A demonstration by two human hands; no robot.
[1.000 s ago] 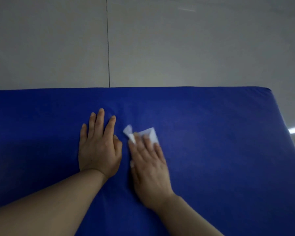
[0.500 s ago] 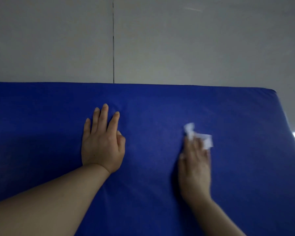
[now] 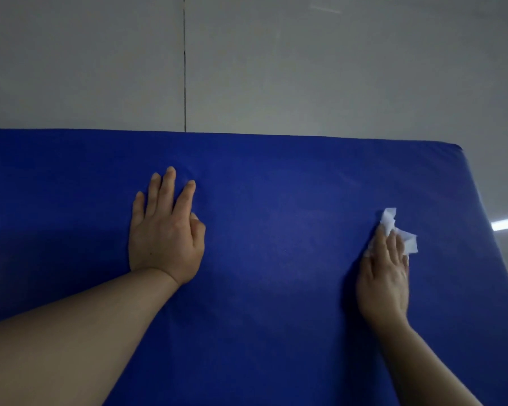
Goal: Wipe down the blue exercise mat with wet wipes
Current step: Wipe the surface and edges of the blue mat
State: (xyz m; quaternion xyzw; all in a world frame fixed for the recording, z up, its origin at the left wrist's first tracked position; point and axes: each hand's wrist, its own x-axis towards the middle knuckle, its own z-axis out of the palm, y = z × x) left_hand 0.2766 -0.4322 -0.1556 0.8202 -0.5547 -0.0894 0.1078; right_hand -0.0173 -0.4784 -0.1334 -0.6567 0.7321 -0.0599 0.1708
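Underneath, the thick blue padded exercise mat (image 3: 276,230) meets grey floor tiles (image 3: 305,68); the left hand (image 3: 165,235) stays flat, while the right hand (image 3: 384,276), pressing a crumpled white wet wipe (image 3: 393,227), has slid rightward.

Blue exercise mat (image 3: 276,288): deep blue cover, looks like vinyl or coated fabric, low sheen, a faint fine grain across the top, no strong glare. Surface smooth and taut; a slight pale cast in the middle. Corner at upper right rounded and soft-edged, padded look. Wet wipe (image 3: 405,238): thin white non-woven sheet, crumpled and creased, matt, edges ragged where it bunches under the right hand (image 3: 384,276). Left hand (image 3: 165,238): bare skin, flat on the cover, which dimples faintly at the fingertips. Floor (image 3: 305,68) beyond the mat: large grey tiles, smooth, semi-gloss, faint streaked reflections, one dark narrow grout line.
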